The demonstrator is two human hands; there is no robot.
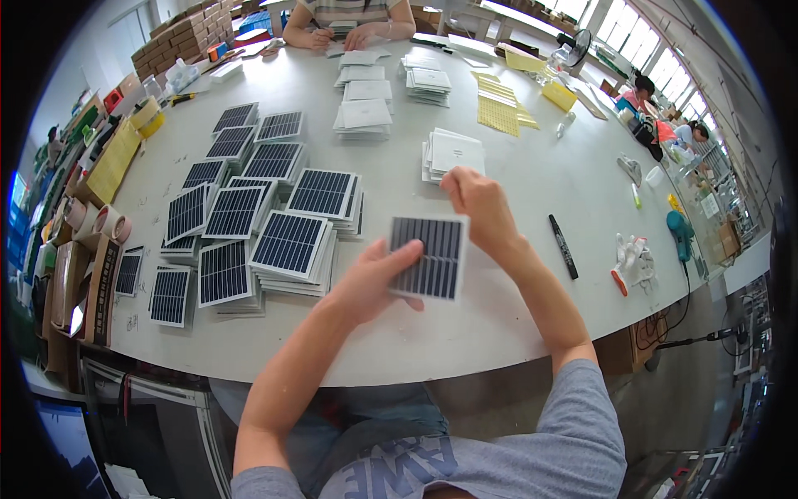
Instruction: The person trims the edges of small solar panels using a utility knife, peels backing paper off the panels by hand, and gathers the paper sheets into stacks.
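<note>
A small solar panel (427, 258) with dark cells and a white border is gripped in my left hand (374, 279), thumb across its face, above the table's near middle. My right hand (482, 204) is up and to the right of it, fingers curled together at the near edge of a stack of white-backed panels (453, 154). Whether those fingers pinch anything is hidden. Left of my hands stand several stacks of solar panels, cells facing up; the closest stack (289, 245) is beside my left forearm.
A black marker (563, 247), white gloves (634, 264) and a teal power tool (680, 233) lie on the right. Yellow sheets (497, 104) and stacks of white panels (363, 112) are farther back. Across the table sits another person (353, 21). Tape rolls (104, 220) line the left edge.
</note>
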